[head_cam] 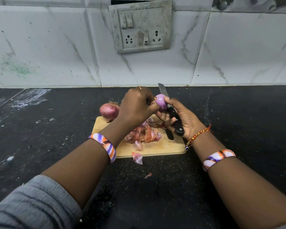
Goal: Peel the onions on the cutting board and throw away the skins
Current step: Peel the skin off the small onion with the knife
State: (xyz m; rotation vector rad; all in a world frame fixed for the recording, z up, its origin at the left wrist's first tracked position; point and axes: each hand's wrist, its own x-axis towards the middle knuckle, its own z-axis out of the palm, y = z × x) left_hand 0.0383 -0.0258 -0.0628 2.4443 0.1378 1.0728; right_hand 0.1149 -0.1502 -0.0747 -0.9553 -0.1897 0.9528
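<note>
1. Black countertop (221,113) — carries the wooden cutting board (163,148).
2. Left hand (137,106) — fingers curled, pinching the peeled onion (161,102) held above the board.
3. Right hand (182,119) — grips the knife (175,119); thumb touches the peeled onion.
4. Unpeeled onion (109,111) — at the board's far left corner.
5. Skins (144,134) — heaped on the board; one loose skin piece (137,157) at its near edge.
</note>
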